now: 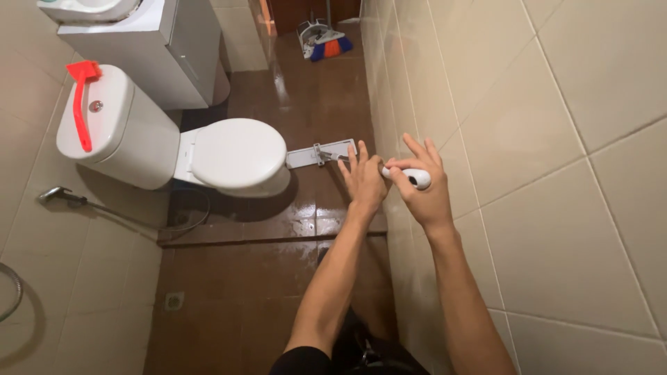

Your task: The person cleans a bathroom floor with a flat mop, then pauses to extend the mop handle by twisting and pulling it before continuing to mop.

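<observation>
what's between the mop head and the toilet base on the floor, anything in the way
Nothing visible. The flat white mop head lies on the wet brown floor right beside the toilet, with no object between them. Both hands, left hand and right hand, are at the mop handle.

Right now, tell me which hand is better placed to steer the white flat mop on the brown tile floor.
Right, probably. The right hand is wrapped around the white handle grip of the flat mop, while the left hand is open, fingers spread, only resting beside the shaft.
</observation>
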